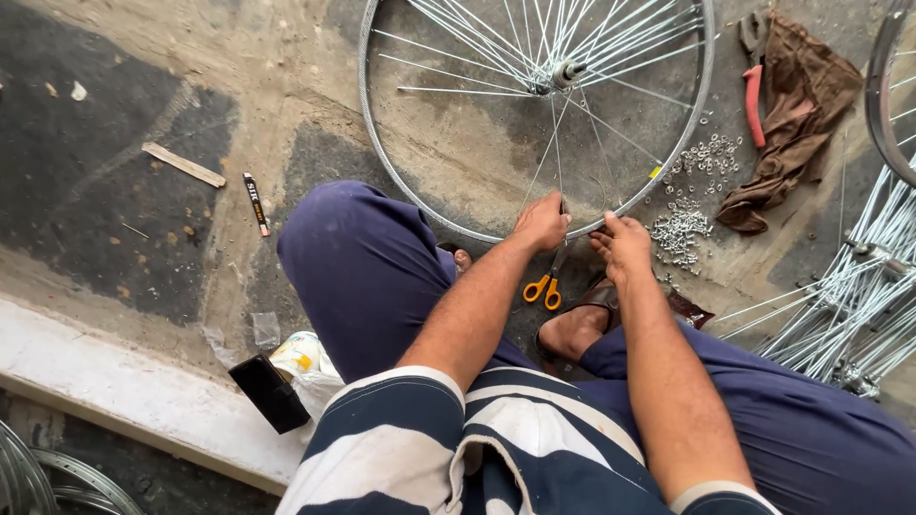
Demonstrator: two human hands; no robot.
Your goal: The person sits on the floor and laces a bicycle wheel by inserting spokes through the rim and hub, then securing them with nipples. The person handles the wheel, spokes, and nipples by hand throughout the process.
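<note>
A bare bicycle wheel rim with thin steel spokes and a hub lies on the concrete floor in front of my knees. My left hand grips the near edge of the rim where a spoke meets it. My right hand pinches the rim just to the right, fingers closed on a small part I cannot make out. Orange-handled scissors lie on the floor just below my left hand.
A heap of small metal nipples lies right of the rim. A brown rag and red-handled pliers lie beyond it. Loose spoked hubs are piled at right. A small tube, wood sliver, black box.
</note>
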